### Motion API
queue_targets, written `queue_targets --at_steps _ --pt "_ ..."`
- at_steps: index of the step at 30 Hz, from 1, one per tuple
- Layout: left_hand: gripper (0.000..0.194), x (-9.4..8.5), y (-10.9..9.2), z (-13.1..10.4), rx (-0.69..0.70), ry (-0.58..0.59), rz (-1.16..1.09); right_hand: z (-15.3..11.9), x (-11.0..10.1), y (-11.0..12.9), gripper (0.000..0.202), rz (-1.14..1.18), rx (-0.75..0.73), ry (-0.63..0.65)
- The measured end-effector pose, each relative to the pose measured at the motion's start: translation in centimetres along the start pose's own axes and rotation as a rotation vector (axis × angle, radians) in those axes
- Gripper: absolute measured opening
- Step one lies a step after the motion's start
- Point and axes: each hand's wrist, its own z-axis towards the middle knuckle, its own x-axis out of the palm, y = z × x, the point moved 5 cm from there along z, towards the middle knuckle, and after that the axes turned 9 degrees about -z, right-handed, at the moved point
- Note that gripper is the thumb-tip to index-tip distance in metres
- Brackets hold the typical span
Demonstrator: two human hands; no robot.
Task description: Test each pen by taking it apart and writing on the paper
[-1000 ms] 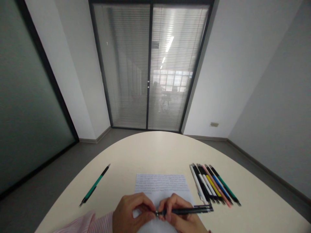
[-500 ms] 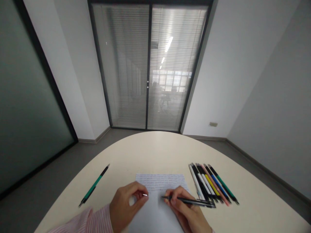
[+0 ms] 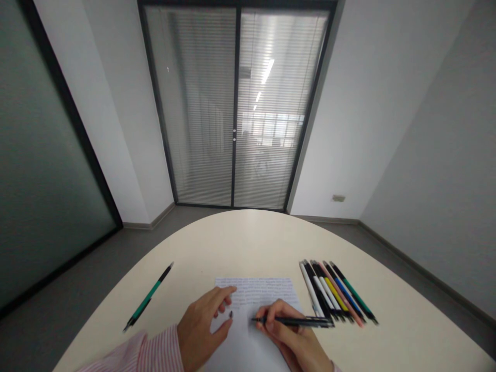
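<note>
A sheet of paper [image 3: 251, 292] with lines of handwriting at its top lies on the table. My left hand [image 3: 205, 323] is over its left side, thumb and fingers spread apart. Between them shows a small dark piece with a shiny part [image 3: 231, 314], perhaps a pen tip; whether it rests on the paper or is in the air I cannot tell. My right hand [image 3: 289, 330] grips a black pen [image 3: 302, 321] over the paper, its narrow end pointing left toward my left hand.
A row of several pens [image 3: 333, 292] in white, black, yellow, pink, blue and green lies right of the paper. One green and black pen [image 3: 149, 297] lies alone at the left. The pale table [image 3: 248, 237] has a rounded far edge, with a glass door [image 3: 234, 113] beyond.
My left fingers have opened from a pinch and let go of the small shiny piece. My right hand, with the black pen, has shifted slightly left.
</note>
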Motion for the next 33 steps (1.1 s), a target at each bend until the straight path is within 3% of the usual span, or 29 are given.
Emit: queue_targets --at_steps 6,9,14,18,26,30,33 --pt "0.017 -0.7 -3.5 -0.2 0.274 -0.022 -0.175 -0.3 1.1 -0.4 0.02 0.024 0.023 0.15" --pt "0.01 -1.0 -4.3 -0.1 0.304 -0.032 -0.185 -0.4 1.2 -0.3 0.02 0.052 0.054 0.162" --pt "0.012 -1.8 -4.3 0.3 0.285 -0.113 -0.1 -0.3 -0.2 0.6 0.018 0.15 0.052 0.002" --pt "0.023 -1.1 -3.5 0.3 0.276 -0.068 0.086 -0.2 -1.2 1.0 0.015 0.155 0.0 -0.123" --pt "0.049 0.8 -1.7 -0.1 0.228 0.005 0.271 -0.1 -0.6 0.6 0.018 0.068 -0.001 -0.093" --pt "0.054 0.4 -2.3 0.2 0.255 -0.019 0.231 -0.1 -0.5 0.3 0.02 0.008 0.003 -0.043" --pt "0.045 -0.4 -3.3 0.5 0.252 -0.056 0.12 -0.1 -0.3 0.0 0.02 -0.027 0.001 -0.012"
